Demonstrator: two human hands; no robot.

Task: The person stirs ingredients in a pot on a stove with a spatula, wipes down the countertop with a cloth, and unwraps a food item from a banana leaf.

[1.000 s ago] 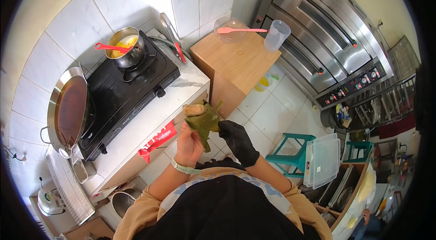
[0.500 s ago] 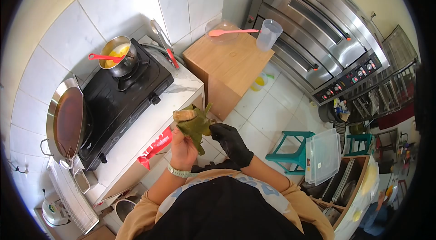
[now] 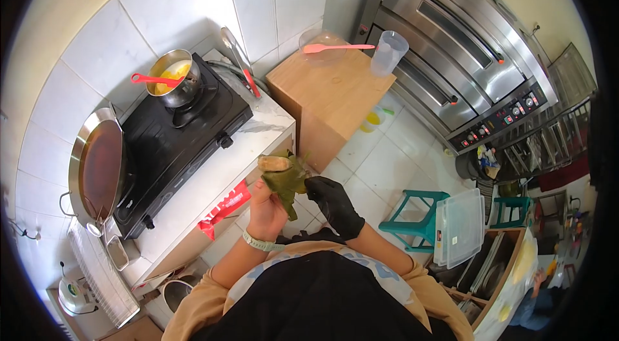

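My bare left hand (image 3: 265,212), with a pale watch at the wrist, is closed round a green leaf wrapper (image 3: 284,184). A light brown food piece (image 3: 275,163) lies at the top of the leaf, partly uncovered. On the leaf's right side, my right hand (image 3: 333,205) in a black glove has its fingers pressed together at the leaf's edge. The tips of those gloved fingers are too small to make out clearly.
A black gas stove (image 3: 180,138) at the left carries a small pot (image 3: 176,93) with a red spatula and a wide pan (image 3: 97,167). Beyond are a wooden cabinet (image 3: 335,93) and a steel oven (image 3: 451,51). A green stool (image 3: 416,225) stands right. A co-worker's arm (image 3: 535,289) shows lower right.
The view has shifted slightly. Both hands stay around the leaf, with the gloved fingers still at its right edge. More of the co-worker shows at the lower right.
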